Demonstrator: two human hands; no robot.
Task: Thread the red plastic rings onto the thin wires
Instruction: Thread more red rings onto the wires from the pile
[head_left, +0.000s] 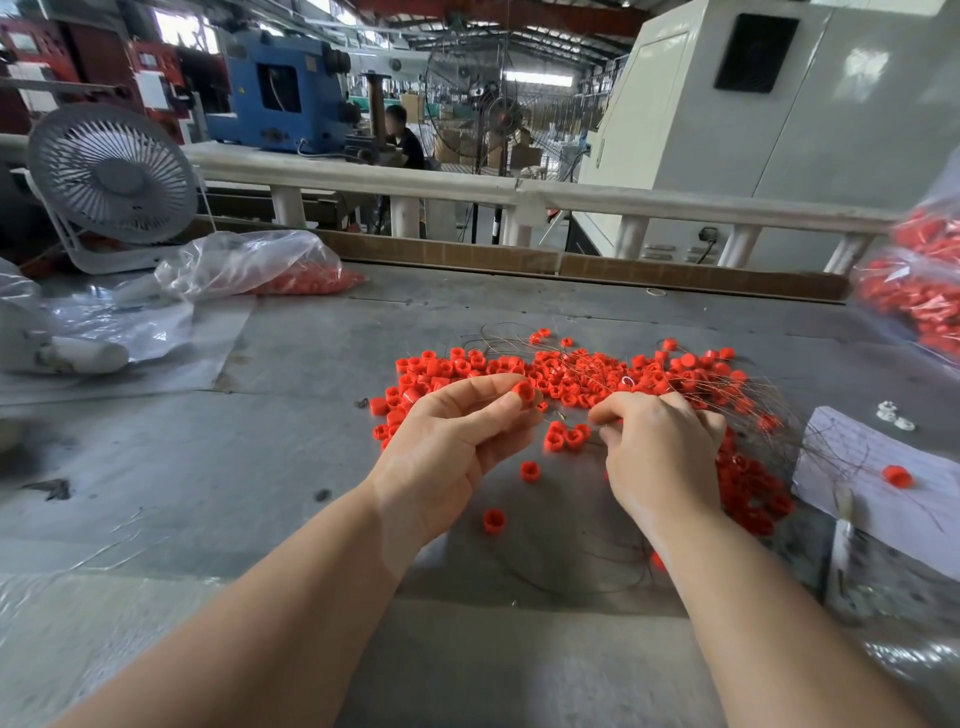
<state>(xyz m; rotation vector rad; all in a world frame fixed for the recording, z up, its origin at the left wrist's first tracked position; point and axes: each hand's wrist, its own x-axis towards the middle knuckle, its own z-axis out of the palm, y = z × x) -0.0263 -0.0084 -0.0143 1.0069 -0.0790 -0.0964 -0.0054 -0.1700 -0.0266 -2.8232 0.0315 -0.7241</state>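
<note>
- Left hand (457, 431) raised a little over the grey worn table (208, 467), pinching one small red plastic ring (523, 391) between thumb and fingertips, other fingers curled.
- Right hand (657, 447) just to the right, fingers curled down at the near edge of the scattered heap of red plastic rings (597, 371); seems to pinch a thin dark wire (561, 415), but too fine to say for sure.
- Small cluster of red rings (566, 435) between the two hands; two single rings (530, 472) lying loose on the table nearer the body.
- Bundle of thin wires (795, 415) spread over the heap and out to the right, across a white paper sheet (883, 478); one long wire loop (571, 587) curving on the table under the forearms.
- Open flat table on the near left and in front of the heap; far edge closed by a brown cardboard strip (571, 267) and a white railing (571, 200).
- Far left: grey desk fan (111, 174), clear plastic bag with red rings (260, 265). Right edge: more clear bags of red rings (919, 291), cut off and blurred.
- Behind the railing: factory hall with a blue machine (280, 98), a tall standing fan (475, 98), a large pale cabinet (779, 114), a seated person (402, 137).
- Small white pieces (893, 415) on the far right, too small to identify.
</note>
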